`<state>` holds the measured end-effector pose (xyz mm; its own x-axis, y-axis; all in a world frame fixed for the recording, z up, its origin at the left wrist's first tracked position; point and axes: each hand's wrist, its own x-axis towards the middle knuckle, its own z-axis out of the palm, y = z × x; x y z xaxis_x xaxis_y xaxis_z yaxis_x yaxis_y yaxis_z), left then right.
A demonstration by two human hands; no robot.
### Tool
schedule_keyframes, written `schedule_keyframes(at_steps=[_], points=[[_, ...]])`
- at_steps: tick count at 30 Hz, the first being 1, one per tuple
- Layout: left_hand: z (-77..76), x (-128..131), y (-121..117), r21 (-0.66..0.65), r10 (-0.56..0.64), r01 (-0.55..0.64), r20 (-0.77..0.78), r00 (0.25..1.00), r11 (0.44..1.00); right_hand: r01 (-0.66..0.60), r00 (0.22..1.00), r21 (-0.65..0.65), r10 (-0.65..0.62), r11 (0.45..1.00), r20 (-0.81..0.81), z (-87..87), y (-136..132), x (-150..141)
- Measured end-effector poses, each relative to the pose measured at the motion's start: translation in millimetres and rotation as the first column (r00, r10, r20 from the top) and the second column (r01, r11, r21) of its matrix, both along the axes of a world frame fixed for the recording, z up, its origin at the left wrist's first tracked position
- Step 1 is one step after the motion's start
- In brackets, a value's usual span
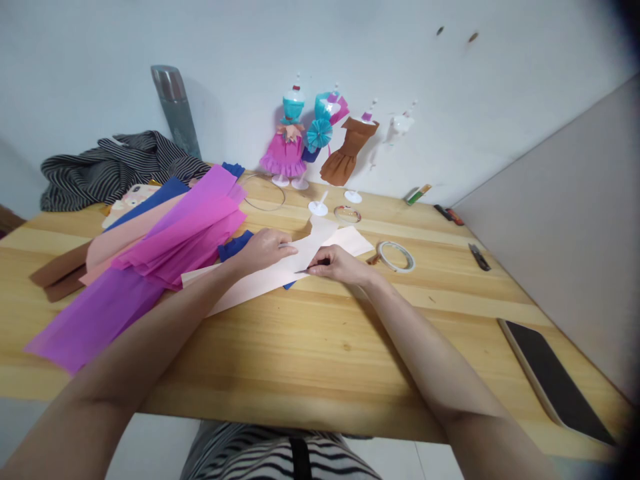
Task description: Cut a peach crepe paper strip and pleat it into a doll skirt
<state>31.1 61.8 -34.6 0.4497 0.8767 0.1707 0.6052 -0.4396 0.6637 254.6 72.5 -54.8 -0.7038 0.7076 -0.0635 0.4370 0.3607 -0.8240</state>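
Observation:
A strip of pale pink crepe paper (260,283) lies slanted across the middle of the table, with one piece of it folded or raised near my hands. My left hand (265,250) pinches the paper's upper edge between thumb and fingers. Close to its right, my right hand (340,265) is closed around small dark-handled scissors (302,271), whose thin blade tip reaches to the paper. Most of the scissors is hidden by my fingers. Dark blue paper (235,247) shows behind my left wrist, and a bit of blue pokes out under the strip.
Pink and purple crepe sheets (185,233) are heaped at left, before a striped cloth (125,167) and a bottle (175,110). Several small dress forms (287,147) line the wall. A tape roll (396,257), utility knife (479,257) and phone (555,380) lie at right.

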Motion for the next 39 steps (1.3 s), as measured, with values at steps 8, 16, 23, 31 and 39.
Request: schedule_keyframes(at_steps=[8, 16, 23, 31, 39], points=[[3.2, -8.3, 5.2, -0.15, -0.056, 0.046, -0.066, 0.996, 0.988, 0.025, 1.0, 0.023, -0.025, 0.999, -0.012, -3.5, 2.1, 1.1], [12.5, -24.4, 10.7, -0.343, -0.142, 0.069, -0.193, 0.971, 0.937, -0.012, 1.0, 0.019, 0.012, 1.0, -0.022, -0.8, 1.3, 1.3], [14.3, -20.8, 8.7, -0.335, -0.137, 0.057, -0.22, 0.966, 0.94, -0.016, 1.0, 0.029, 0.016, 0.999, -0.016, -3.8, -1.5, -3.6], [18.9, -22.3, 8.1, -0.374, -0.171, 0.083, -0.21, 0.963, 0.924, -0.03, 1.0, 0.058, 0.029, 0.998, 0.008, -3.1, -5.2, -7.5], [20.2, -21.6, 6.9, -0.374, -0.153, 0.055, -0.236, 0.96, 0.926, -0.014, 1.0, 0.043, 0.015, 0.999, -0.009, -4.8, -6.9, -10.6]])
